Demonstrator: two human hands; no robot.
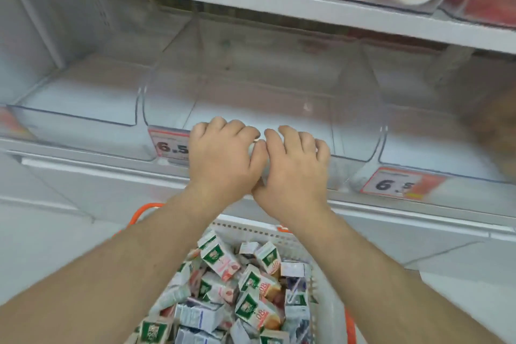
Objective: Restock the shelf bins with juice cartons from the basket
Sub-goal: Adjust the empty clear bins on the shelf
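Observation:
A clear plastic shelf bin [360, 109] stands in the middle of the white shelf with nothing in it. My left hand [223, 159] and my right hand [293, 165] lie side by side on its front wall, fingers curled over the rim. Neither hand holds a carton. Below my forearms is a white basket [251, 225] with orange handles, heaped with several small juice cartons [220, 257], green-topped ones with pink or orange prints and some blue-white ones.
Further clear bins stand to the left [75, 117] and right [435, 148], both without cartons. Red price tags reading 6.5 [399, 184] hang on the bin fronts. The shelf above [335, 0] carries bins of red and orange packages. A blurred brown shape sits at the right edge.

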